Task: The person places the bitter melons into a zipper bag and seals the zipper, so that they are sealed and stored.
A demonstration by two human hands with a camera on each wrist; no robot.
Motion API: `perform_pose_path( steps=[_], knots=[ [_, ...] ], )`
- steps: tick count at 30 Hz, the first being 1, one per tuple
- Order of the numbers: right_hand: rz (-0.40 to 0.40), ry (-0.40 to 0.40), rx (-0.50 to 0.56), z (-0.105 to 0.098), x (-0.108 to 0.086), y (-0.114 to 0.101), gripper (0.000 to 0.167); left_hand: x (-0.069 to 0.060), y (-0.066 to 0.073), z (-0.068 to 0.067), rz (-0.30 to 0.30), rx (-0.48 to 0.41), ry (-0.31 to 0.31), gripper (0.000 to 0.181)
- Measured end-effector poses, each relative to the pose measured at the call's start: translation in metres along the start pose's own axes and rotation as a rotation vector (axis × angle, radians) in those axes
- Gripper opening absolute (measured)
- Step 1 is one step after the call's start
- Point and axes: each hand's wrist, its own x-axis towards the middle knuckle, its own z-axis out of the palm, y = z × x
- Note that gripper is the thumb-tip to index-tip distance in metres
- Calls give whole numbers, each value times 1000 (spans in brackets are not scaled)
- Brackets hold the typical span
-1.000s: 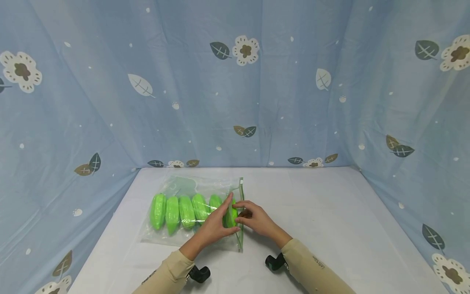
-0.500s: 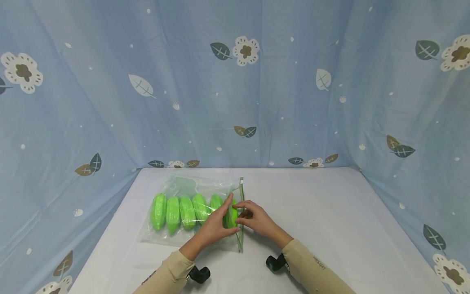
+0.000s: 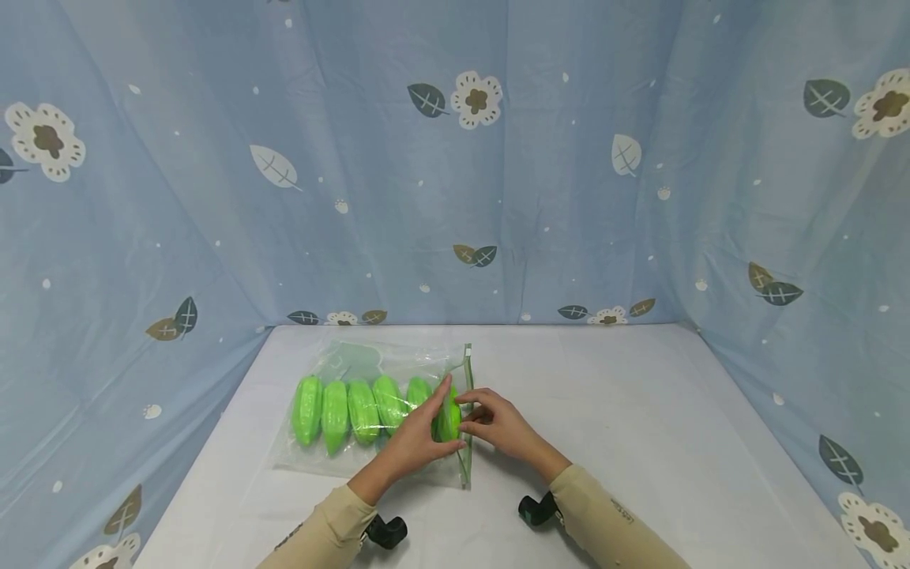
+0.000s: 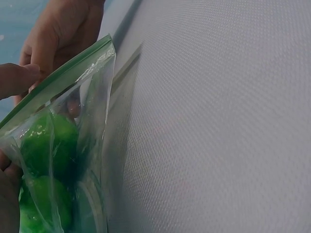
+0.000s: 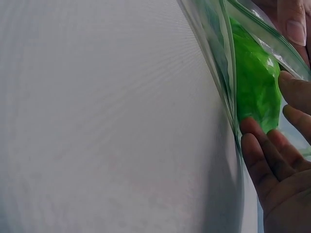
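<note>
A clear zip bag (image 3: 437, 474) with a green zip edge lies on the white table, its mouth facing right. Inside, several bright green, elongated, ridged pieces (image 3: 362, 411) stand side by side. My left hand (image 3: 408, 444) lies over the bag near the mouth and grips its upper lip, the thumb (image 4: 17, 80) at the zip edge in the left wrist view. At the mouth, my right hand (image 3: 501, 427) holds the end of the rightmost green piece (image 5: 255, 77) between thumb and fingers. That piece is partly covered by the bag film, and its exact kind cannot be told.
White table (image 3: 640, 411) surface stretches right of the bag. A blue curtain (image 3: 455, 174) with flowers and leaves hangs behind the table and along both sides. Black wrist devices (image 3: 387, 531) sit under both forearms.
My right hand and forearm have shifted very slightly to the right. The left hand, the bag and the green pieces look nearly still.
</note>
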Motion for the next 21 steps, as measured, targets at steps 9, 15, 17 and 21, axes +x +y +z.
perform_pose_path(
  steps=[9,15,17,21],
  knots=[
    [-3,33,-25,-4,-3,7,43,0,0,0,-13,-3,-13,103],
    [-4,34,-25,-8,-4,6,45,0,1,0,-21,-7,-19,102],
    [-4,34,-29,-9,-4,6,45,0,2,0,-21,-5,-18,102],
    [14,40,-39,-10,-5,8,45,0,3,0,-16,10,-13,100]
  ],
)
